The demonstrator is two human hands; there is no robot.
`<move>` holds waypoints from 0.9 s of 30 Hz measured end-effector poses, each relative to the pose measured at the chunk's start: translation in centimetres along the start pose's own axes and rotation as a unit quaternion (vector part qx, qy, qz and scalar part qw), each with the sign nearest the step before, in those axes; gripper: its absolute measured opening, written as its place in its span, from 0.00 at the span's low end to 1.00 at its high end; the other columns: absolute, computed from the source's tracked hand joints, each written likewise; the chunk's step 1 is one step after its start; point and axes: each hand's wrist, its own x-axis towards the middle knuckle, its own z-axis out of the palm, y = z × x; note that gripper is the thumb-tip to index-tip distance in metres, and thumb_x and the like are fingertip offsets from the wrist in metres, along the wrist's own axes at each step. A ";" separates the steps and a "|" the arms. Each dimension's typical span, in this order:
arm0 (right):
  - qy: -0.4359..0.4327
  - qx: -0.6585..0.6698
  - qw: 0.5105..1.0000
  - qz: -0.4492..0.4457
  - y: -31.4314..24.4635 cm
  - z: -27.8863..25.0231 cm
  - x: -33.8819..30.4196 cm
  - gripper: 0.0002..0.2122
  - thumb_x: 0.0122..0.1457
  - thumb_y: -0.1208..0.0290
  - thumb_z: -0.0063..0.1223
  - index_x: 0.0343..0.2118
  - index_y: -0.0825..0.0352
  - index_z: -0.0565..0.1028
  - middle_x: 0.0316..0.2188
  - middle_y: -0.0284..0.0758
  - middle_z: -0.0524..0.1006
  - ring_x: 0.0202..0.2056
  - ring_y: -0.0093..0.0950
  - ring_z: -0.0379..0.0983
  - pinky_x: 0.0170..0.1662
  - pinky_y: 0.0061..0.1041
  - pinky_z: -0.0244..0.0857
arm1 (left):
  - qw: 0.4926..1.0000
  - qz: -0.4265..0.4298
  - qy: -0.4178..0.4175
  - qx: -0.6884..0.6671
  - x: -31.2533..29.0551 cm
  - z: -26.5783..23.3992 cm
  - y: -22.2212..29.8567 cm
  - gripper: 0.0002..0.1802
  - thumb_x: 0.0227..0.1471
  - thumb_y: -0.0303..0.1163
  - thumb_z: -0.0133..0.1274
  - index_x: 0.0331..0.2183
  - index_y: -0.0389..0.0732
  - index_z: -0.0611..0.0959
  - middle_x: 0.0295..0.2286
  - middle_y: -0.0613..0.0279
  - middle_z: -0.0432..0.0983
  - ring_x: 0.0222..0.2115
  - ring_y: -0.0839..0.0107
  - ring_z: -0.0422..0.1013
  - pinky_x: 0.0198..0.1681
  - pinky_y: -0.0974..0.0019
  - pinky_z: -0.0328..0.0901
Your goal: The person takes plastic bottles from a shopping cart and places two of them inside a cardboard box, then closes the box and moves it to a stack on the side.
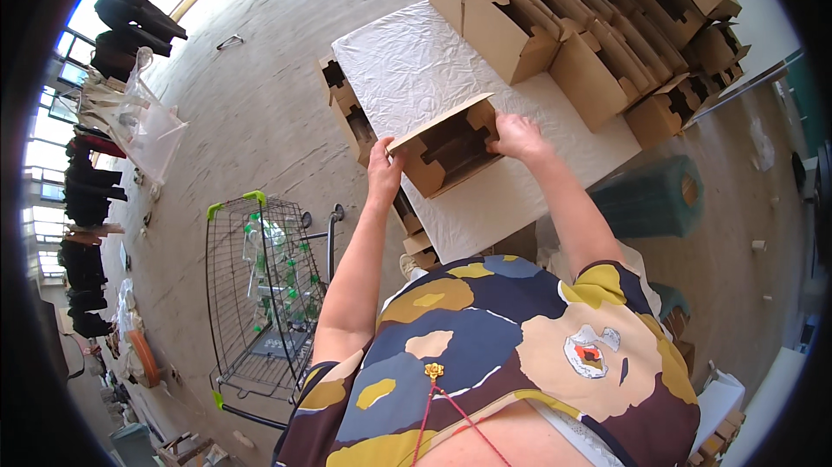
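Note:
A brown cardboard box (446, 174) with its top open is between my two hands, over the near part of a table covered in a white wrinkled sheet (407, 51). My left hand (384, 172) grips its left end, fingers curled over the edge. On the opposite end, my right hand (518, 136) is closed on the cardboard, with the fingertips partly inside the box. The inside looks dark, and notched flaps stand within it. A raised flap runs along the far side of the box.
Rows of similar cardboard boxes (598, 77) crowd the table's far right. More boxes (351, 112) stand against its left side. A wire shopping cart (260, 294) with green-tinted bottles is at left. A green wrapped roll (650, 197) lies on the right. Dark clothes (87, 198) hang at far left.

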 end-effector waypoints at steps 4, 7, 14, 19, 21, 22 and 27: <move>-0.034 -0.009 0.999 -0.009 -1.9 1.0 -2.6 0.34 0.47 0.57 0.67 0.53 0.71 0.65 0.41 0.48 0.78 0.46 0.44 0.75 0.47 0.42 0.70 | 0.995 0.035 0.083 -0.039 -2.4 0.1 1.2 0.36 0.51 0.31 0.60 0.59 0.39 0.64 0.51 0.49 0.65 0.47 0.61 0.70 0.49 0.61 0.67; -0.052 -0.011 0.999 0.005 -2.4 2.1 -3.9 0.38 0.47 0.56 0.68 0.54 0.74 0.62 0.42 0.48 0.78 0.46 0.45 0.75 0.47 0.40 0.70 | 0.996 0.029 0.090 -0.003 -4.1 -0.1 2.3 0.43 0.44 0.30 0.65 0.59 0.36 0.61 0.50 0.49 0.64 0.49 0.57 0.68 0.50 0.59 0.66; -0.063 -0.011 0.997 0.043 -2.3 2.5 -1.8 0.43 0.43 0.53 0.71 0.57 0.76 0.62 0.45 0.46 0.77 0.48 0.41 0.75 0.48 0.38 0.71 | 0.978 0.044 0.025 0.202 -5.7 0.0 8.0 0.47 0.33 0.35 0.72 0.54 0.40 0.63 0.50 0.49 0.65 0.52 0.50 0.65 0.53 0.54 0.64; -0.061 -0.088 0.992 0.061 -4.3 2.9 0.3 0.51 0.40 0.48 0.71 0.57 0.85 0.58 0.45 0.46 0.77 0.46 0.38 0.76 0.47 0.34 0.72 | 0.957 -0.023 -0.021 0.289 -5.5 -0.3 10.3 0.53 0.31 0.38 0.73 0.56 0.40 0.61 0.52 0.50 0.64 0.51 0.48 0.67 0.53 0.53 0.65; -0.069 -0.150 0.986 0.030 -5.5 3.8 0.8 0.54 0.40 0.46 0.71 0.59 0.86 0.54 0.45 0.46 0.77 0.46 0.37 0.76 0.46 0.32 0.72 | 0.951 -0.029 0.012 0.309 -6.3 -0.8 9.0 0.54 0.30 0.41 0.73 0.56 0.40 0.62 0.51 0.50 0.65 0.51 0.50 0.66 0.53 0.54 0.65; -0.072 -0.179 0.981 0.023 -5.4 4.3 1.0 0.56 0.39 0.45 0.71 0.60 0.87 0.53 0.45 0.46 0.77 0.46 0.36 0.76 0.46 0.31 0.72 | 0.947 -0.026 0.009 0.321 -6.6 -0.8 8.9 0.53 0.30 0.41 0.73 0.56 0.40 0.62 0.51 0.51 0.65 0.50 0.50 0.67 0.52 0.54 0.65; -0.050 -0.125 0.990 0.048 -4.6 5.3 1.4 0.35 0.53 0.68 0.56 0.58 0.86 0.56 0.44 0.49 0.77 0.46 0.41 0.76 0.47 0.36 0.72 | 0.908 0.045 -0.059 0.412 -8.1 -1.9 10.1 0.39 0.36 0.39 0.70 0.51 0.44 0.72 0.52 0.59 0.65 0.47 0.53 0.71 0.47 0.56 0.69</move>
